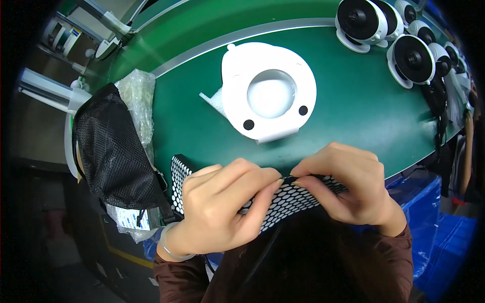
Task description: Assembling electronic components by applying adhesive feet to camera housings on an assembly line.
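Note:
Both my hands hold a black sheet with a white honeycomb pattern (288, 199) at the near edge of the green table (353, 106). My left hand (222, 207) pinches its upper edge with thumb and forefinger. My right hand (348, 184) pinches the same edge right beside it, fingertips almost touching. The sheet's left corner (178, 177) sticks out past my left hand. Beyond my hands a round white plastic housing (269, 90) with a central hollow and two black dots lies flat on the table.
Several white round devices with black faces (411, 58) stand at the far right. A black mesh bag (113, 151) and a clear plastic bag (137, 98) hang at the table's left edge. Blue bins (429, 222) sit lower right. A grey strip (242, 35) curves across the table.

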The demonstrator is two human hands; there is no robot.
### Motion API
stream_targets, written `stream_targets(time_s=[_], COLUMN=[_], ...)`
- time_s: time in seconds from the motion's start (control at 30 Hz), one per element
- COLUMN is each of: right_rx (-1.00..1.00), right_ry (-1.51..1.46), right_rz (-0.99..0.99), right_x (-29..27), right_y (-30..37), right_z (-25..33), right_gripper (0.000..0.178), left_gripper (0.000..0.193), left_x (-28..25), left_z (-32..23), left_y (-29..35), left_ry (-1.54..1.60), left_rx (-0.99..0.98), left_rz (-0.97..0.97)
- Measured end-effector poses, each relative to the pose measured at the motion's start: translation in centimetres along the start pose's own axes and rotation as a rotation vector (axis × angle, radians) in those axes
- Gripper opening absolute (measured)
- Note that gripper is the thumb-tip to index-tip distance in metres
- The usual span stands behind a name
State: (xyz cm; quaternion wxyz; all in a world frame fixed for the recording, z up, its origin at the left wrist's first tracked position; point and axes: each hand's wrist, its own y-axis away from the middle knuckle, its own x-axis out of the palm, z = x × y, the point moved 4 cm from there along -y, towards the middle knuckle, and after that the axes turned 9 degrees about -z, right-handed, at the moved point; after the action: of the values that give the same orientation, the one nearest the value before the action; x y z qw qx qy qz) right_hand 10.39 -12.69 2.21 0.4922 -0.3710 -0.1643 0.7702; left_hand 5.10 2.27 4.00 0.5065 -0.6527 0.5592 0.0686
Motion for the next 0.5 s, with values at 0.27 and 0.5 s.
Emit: stream_targets(time_s=[0.27, 0.5], right_rx=[-0.196, -0.222], right_ry=[0.248, 0.29], right_rz=[-0.134, -0.19], right_x=[-0.59, -0.55], right_y=[0.19, 0.34], right_z=[0.57, 0.57], right_gripper=[0.017, 0.016], left_gripper=[0.01, 0.009], left_x=[0.38, 0.77], left_z=[-0.84, -0.74], left_y=[-0.79, -0.81], left_ry=[0.041, 0.086], left_rx=[-0.121, -0.142], left_rz=[0.007, -0.038])
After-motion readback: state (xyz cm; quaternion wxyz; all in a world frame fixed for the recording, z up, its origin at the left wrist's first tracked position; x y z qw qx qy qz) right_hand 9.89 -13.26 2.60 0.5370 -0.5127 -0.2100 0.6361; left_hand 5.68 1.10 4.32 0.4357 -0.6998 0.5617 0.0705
